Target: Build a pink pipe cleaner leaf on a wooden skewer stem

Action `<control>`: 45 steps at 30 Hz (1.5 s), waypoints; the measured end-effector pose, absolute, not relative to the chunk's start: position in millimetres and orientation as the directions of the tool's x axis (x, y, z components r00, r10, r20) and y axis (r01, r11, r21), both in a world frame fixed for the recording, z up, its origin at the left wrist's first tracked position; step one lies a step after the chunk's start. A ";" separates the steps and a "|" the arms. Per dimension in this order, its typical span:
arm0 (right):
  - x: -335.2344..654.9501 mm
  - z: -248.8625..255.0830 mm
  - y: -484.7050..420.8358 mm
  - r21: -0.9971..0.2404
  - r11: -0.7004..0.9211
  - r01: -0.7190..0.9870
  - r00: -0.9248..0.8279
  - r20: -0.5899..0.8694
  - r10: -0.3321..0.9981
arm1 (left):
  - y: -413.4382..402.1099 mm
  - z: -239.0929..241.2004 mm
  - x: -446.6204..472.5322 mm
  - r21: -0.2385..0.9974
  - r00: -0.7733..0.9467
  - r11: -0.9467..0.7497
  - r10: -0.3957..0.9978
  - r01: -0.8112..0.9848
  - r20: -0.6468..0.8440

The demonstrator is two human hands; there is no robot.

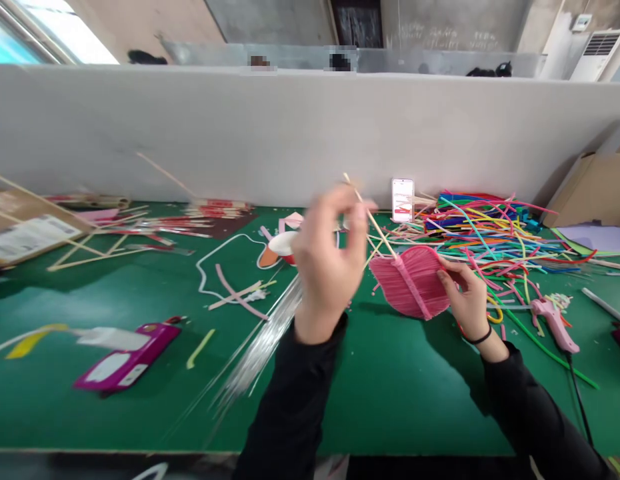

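My right hand (465, 299) pinches the right edge of a pink leaf-shaped piece (420, 283) with fine ribbed lines and a raised middle strip. A thin pale wooden stick (380, 230) runs up and left from that strip. My left hand (333, 240) is raised beside the upper part of the stick, blurred by motion. Its fingers are curled in toward the thumb. The stick passes by the fingertips, and I cannot make out what, if anything, they pinch. Below the pink piece lies the green tabletop (390, 387).
Colourful pipe cleaners (485, 227) pile at the back right, beside a propped phone (403, 200). A pink glue gun (555, 323) lies at the right. To the left are clear thin strands (263, 340), a purple device (127, 357) and a wooden-stick frame (97, 253). A white partition (190, 133) stands behind.
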State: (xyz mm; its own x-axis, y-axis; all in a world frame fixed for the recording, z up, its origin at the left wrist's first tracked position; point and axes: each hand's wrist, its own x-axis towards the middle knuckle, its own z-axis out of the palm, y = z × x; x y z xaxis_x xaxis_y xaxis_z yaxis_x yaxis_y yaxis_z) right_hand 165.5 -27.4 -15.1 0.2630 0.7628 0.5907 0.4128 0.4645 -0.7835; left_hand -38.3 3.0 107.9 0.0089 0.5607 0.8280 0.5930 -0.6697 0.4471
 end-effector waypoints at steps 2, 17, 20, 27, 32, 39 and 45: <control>161.0 -11.8 -31.0 -0.760 0.490 0.427 0.237 0.617 0.750 | -13.4 106.6 -23.1 0.240 0.446 -0.815 0.507 0.528 0.738; 161.5 -9.8 -35.9 -0.714 0.521 0.468 0.198 0.660 0.725 | 1.8 96.8 -0.3 0.400 0.631 -0.733 0.679 0.551 0.375; 168.2 -12.4 -37.0 -0.621 0.567 0.542 0.140 0.731 0.667 | 4.7 96.7 -2.4 0.497 0.603 -0.704 0.702 0.507 0.379; 169.9 -16.1 -37.0 -0.521 0.597 0.609 0.059 0.781 0.622 | 2.4 102.1 -4.6 0.617 0.578 -0.651 0.732 0.441 0.360; 169.8 -15.4 -37.4 -0.517 0.590 0.620 0.064 0.783 0.619 | 3.1 104.1 -7.1 0.623 0.527 -0.632 0.760 0.461 0.380; 166.2 -10.9 -39.5 -0.464 0.602 0.650 0.059 0.820 0.569 | 5.4 101.0 -5.6 0.624 0.457 -0.616 0.783 0.481 0.421; 162.6 -9.6 -41.6 -0.414 0.640 0.648 -0.003 0.838 0.545 | -2.4 106.1 -9.2 0.495 0.514 -0.700 0.714 0.515 0.475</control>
State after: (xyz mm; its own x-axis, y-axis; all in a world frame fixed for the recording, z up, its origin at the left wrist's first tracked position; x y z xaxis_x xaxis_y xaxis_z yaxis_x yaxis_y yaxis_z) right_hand 162.6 -41.6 -9.6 -0.0029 0.5453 0.8382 0.6477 0.6397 -0.4139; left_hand -9.2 -2.4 106.1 0.5139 0.7141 0.4754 0.5152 -0.7000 0.4945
